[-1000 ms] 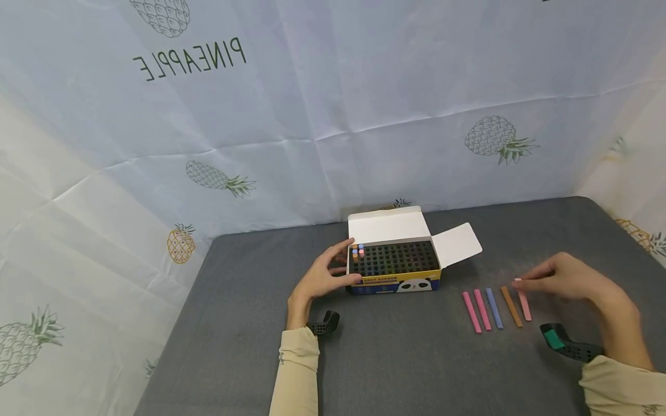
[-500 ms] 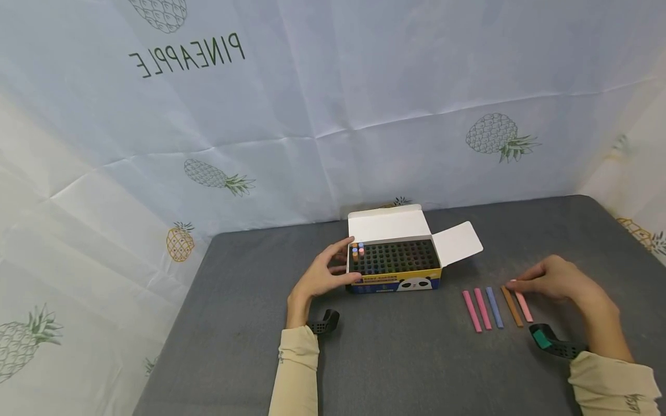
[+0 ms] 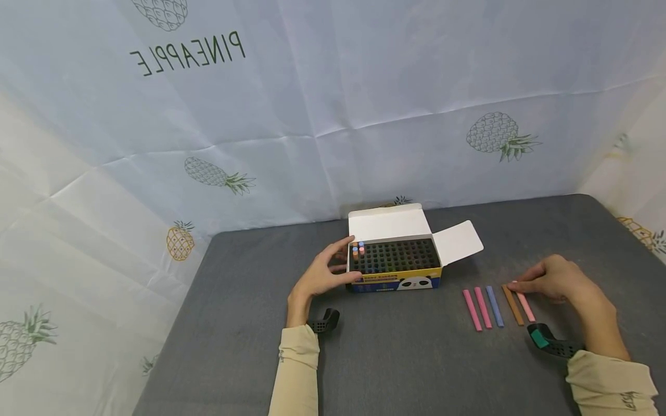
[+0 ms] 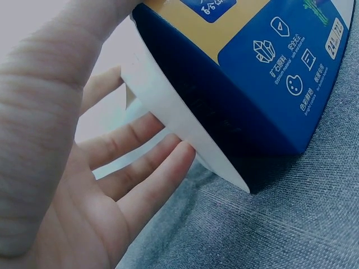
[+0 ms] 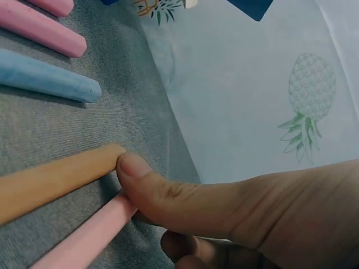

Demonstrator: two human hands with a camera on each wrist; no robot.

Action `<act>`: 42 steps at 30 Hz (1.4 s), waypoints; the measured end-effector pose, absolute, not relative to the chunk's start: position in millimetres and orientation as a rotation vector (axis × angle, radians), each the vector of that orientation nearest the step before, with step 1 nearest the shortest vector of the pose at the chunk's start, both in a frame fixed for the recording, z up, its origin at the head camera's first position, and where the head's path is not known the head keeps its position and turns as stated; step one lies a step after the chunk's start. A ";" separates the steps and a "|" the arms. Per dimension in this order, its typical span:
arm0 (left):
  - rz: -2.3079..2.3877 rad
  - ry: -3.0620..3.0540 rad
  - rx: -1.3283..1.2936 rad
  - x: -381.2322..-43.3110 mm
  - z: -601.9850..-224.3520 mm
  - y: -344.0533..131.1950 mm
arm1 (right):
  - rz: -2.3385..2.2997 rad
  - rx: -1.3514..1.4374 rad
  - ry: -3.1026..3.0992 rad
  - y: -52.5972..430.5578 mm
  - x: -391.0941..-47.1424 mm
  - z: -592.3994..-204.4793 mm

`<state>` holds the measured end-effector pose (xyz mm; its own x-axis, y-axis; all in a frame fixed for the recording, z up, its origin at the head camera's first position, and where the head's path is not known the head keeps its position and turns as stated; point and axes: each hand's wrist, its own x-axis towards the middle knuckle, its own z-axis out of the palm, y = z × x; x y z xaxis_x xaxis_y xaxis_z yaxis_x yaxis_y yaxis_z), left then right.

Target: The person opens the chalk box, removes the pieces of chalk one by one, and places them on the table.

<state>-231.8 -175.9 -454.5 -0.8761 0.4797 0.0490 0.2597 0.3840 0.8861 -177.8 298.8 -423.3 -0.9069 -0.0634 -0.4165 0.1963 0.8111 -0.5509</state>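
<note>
An open chalk box (image 3: 400, 282) with a panda on its blue and yellow front holds a black tray of holes. Several chalk sticks stand in its left end. My left hand (image 3: 324, 274) holds that end, thumb at the front corner, index finger at the back. In the left wrist view, other fingers (image 4: 168, 168) touch the white side flap (image 4: 174, 115). My right hand (image 3: 559, 281) pinches the upper end of a light pink chalk stick (image 5: 92, 232); its index finger is largely hidden. The thumb tip meets the end of an orange-brown chalk stick (image 5: 56, 178) beside it.
Left of the orange-brown stick lie a blue chalk stick (image 3: 495, 307) and two deeper pink chalk sticks (image 3: 472, 311). The box lid (image 3: 387, 224) stands up at the back, and a white flap (image 3: 459, 244) juts out right. A pineapple-print cloth hangs behind the grey table (image 3: 406, 358).
My right hand has moved left, bringing the light pink chalk's upper end closer to the orange-brown stick. The left hand has stayed at the box.
</note>
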 end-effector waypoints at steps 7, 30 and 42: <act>1.483 2.429 0.666 -232.4 -455.3 -176.0 | -0.878 0.111 2.572 297.0 -176.6 -421.6; 1.488 2.429 0.678 -233.3 -456.6 -175.5 | -0.867 0.088 2.929 287.4 -169.1 -384.8; 1.483 2.434 0.674 -233.2 -457.9 -175.5 | -1.118 0.045 3.122 250.2 -171.7 -353.7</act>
